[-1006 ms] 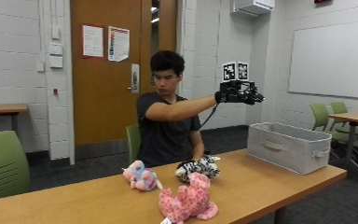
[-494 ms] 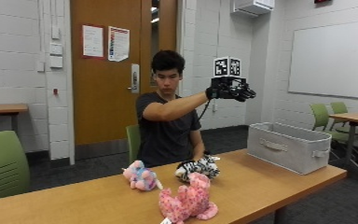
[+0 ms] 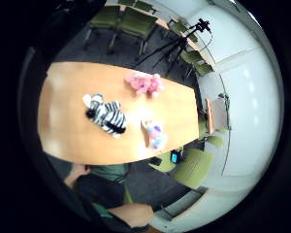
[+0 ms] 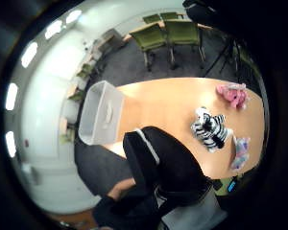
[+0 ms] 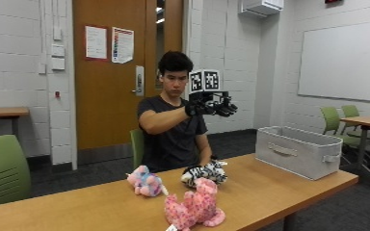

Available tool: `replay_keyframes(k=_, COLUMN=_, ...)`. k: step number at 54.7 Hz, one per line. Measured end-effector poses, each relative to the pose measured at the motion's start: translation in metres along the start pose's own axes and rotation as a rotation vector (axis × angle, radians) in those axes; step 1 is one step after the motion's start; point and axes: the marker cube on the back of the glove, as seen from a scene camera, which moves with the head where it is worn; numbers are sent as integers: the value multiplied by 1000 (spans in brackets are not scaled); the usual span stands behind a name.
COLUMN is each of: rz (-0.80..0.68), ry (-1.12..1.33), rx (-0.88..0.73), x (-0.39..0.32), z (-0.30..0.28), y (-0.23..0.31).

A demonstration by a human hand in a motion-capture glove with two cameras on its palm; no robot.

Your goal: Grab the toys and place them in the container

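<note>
Gloved right hand (image 5: 212,107) swung back from container (image 5: 303,151), fingers loosely curled, empty, toys (image 5: 201,174) well below

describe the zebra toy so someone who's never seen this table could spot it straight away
Start at the long wooden table with the grey container at one end. Three soft toys sit in a cluster away from the container; the zebra toy is the one lying nearest the seated person. It alone is black-and-white striped; the pink toy and the pink-and-blue toy are pastel.
</note>
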Motion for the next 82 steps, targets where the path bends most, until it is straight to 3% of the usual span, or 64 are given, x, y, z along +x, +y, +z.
replay_keyframes(k=40, rz=157, ry=-89, rx=-289, x=71, z=233, y=21)
replay_keyframes(k=63, rz=166, ry=-109, rx=-241, x=68, z=236, y=26)
replay_keyframes(k=76, rz=163, ry=-80, rx=-217, x=49, z=210, y=15)
replay_keyframes(k=82, rz=138, ry=-81, rx=-186, x=15, z=171, y=-2)
